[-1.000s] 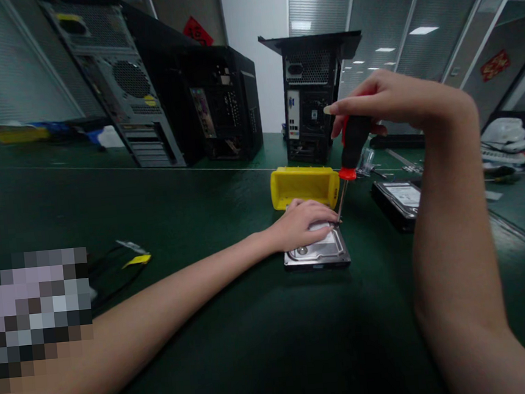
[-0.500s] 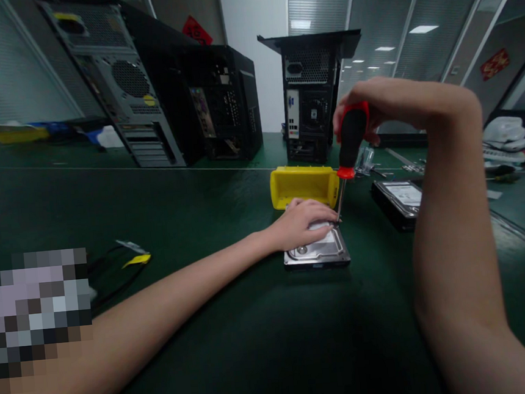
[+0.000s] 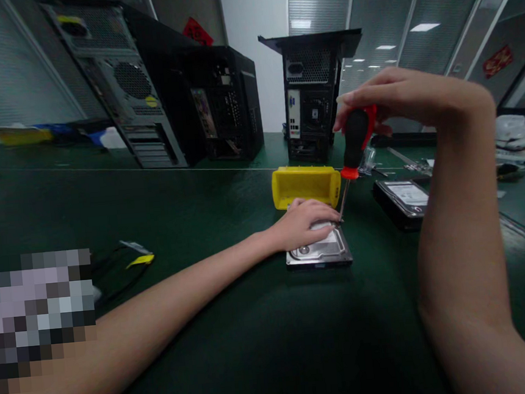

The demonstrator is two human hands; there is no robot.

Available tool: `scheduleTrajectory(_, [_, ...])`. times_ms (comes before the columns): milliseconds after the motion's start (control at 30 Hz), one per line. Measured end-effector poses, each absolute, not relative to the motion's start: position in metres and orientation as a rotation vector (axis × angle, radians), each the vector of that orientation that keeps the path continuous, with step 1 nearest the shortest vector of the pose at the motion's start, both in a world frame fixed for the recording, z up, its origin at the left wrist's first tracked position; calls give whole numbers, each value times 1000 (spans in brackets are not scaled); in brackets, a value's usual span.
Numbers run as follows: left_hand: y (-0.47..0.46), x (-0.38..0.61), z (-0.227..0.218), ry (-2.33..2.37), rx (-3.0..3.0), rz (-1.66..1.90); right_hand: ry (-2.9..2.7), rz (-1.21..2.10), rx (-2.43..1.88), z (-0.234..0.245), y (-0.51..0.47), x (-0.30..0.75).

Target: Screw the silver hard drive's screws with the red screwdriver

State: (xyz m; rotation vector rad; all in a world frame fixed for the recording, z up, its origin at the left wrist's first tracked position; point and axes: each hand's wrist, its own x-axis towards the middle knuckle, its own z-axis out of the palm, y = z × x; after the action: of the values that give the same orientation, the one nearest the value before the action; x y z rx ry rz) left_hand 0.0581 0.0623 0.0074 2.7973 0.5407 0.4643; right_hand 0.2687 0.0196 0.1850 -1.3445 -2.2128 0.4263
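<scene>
A silver hard drive (image 3: 325, 251) lies on the green table, label side up. My left hand (image 3: 299, 224) rests over its far left part, thumb on the cover and fingers along the far edge, holding it down. In my right hand (image 3: 374, 104) is a red and black screwdriver (image 3: 357, 143), gripped near the top of its handle. Its shaft points down, with the tip at the drive's far right corner beside my left fingertips. What lies right under the tip is too small to make out. Behind the drive, a yellow bin (image 3: 306, 187) stands with its opening towards me.
Another hard drive (image 3: 403, 200) sits to the right, partly behind my right forearm. Computer cases (image 3: 313, 94) stand at the back, two more (image 3: 161, 89) at left. Cables with a yellow connector (image 3: 142, 260) lie at left. Small metal parts (image 3: 409, 161) are scattered at the back right.
My right wrist has turned slightly, shifting right, and the screwdriver handle has moved a little with it. My left hand stays on the hard drive. The whole view has shifted slightly.
</scene>
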Motion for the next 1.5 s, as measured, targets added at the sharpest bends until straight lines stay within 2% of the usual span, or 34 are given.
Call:
scheduleTrajectory(333, [62, 58, 9, 542, 2800, 457, -2213, 309, -1428, 187, 17, 272])
scheduleTrajectory(800, [64, 59, 8, 516, 2814, 469, -2251, 355, -1434, 187, 22, 263])
scheduleTrajectory(1067, [65, 59, 6, 503, 2819, 484, -2328, 202, -1407, 188, 26, 269])
scheduleTrajectory(1500, [64, 59, 7, 524, 2789, 480, -2196, 516, -1423, 187, 16, 269])
